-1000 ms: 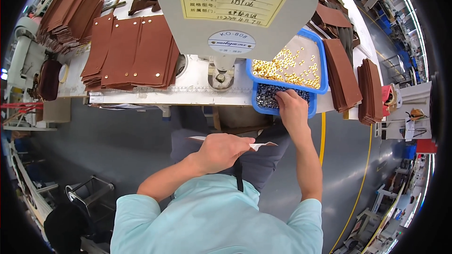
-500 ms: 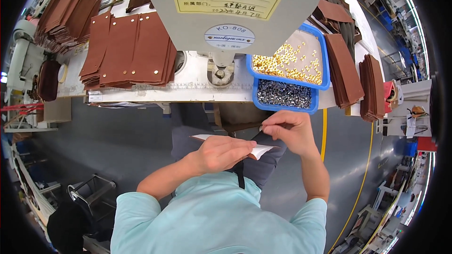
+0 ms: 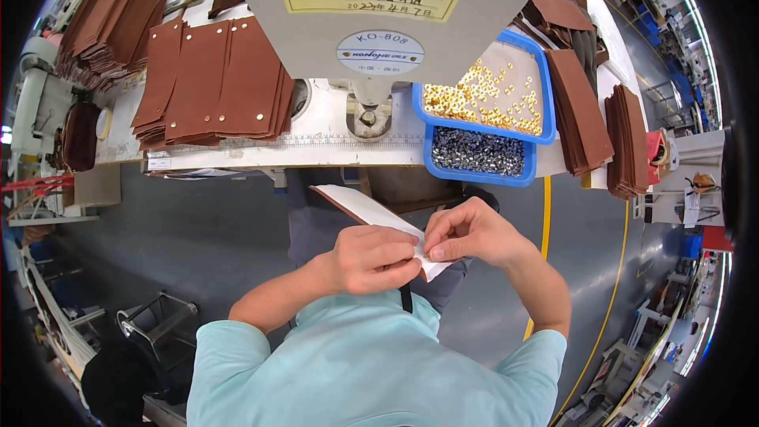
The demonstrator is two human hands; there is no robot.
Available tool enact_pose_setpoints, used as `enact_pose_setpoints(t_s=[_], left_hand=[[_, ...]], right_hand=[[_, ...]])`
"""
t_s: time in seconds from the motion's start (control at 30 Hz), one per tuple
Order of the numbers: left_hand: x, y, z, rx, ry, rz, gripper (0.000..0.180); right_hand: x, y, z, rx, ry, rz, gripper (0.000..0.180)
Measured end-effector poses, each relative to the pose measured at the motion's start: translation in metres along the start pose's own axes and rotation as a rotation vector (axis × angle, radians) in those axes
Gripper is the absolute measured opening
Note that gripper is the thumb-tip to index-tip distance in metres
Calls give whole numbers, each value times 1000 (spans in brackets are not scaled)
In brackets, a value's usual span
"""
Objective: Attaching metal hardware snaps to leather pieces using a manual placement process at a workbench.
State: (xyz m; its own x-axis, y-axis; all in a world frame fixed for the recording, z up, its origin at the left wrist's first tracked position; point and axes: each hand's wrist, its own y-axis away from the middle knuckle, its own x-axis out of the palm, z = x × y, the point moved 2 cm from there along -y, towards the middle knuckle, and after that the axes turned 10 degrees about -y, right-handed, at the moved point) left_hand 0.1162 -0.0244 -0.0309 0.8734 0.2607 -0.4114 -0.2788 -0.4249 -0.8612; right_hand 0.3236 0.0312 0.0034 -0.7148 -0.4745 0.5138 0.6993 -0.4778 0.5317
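Observation:
My left hand (image 3: 375, 258) is closed round a long strip of brown leather (image 3: 365, 205) with a white face turned up. The strip slants over my lap below the table edge. At its lower right end my right hand (image 3: 470, 233) pinches thumb and forefinger together against the white face; whatever lies between the fingertips is too small to make out. Ahead of my hands a grey-white press machine (image 3: 304, 43) stands over a round metal die (image 3: 369, 119). Beside it, a blue tray (image 3: 548, 99) holds gold ring-shaped fasteners, and a lower blue tray (image 3: 498, 179) holds dark metal ones.
Brown leather pieces with gold studs (image 3: 202, 83) lie stacked left of the machine, with another leather stack (image 3: 118, 20) behind. More brown strips (image 3: 579, 115) lie right of the trays. A ruler (image 3: 300, 142) runs along the white table's front edge. A metal-framed stool (image 3: 158, 316) stands lower left.
My right hand has come down and left onto the strip's end. The strip has tilted so that more of its white face shows, and its far end has swung up.

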Motion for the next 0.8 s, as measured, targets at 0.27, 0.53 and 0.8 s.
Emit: enact_pose_setpoints(t_s=[0.27,0.53,0.8], left_hand=[[1,-2,0,48,-44,28,20],[0,5,6,1,-72,78,20],[4,7,5,-263,91,136,22]], right_hand=[[-11,-8,-10,115,-42,38,14],[10,5,-6,-289,472,-93,11],[25,14,-4,-749,1085,-166,20]])
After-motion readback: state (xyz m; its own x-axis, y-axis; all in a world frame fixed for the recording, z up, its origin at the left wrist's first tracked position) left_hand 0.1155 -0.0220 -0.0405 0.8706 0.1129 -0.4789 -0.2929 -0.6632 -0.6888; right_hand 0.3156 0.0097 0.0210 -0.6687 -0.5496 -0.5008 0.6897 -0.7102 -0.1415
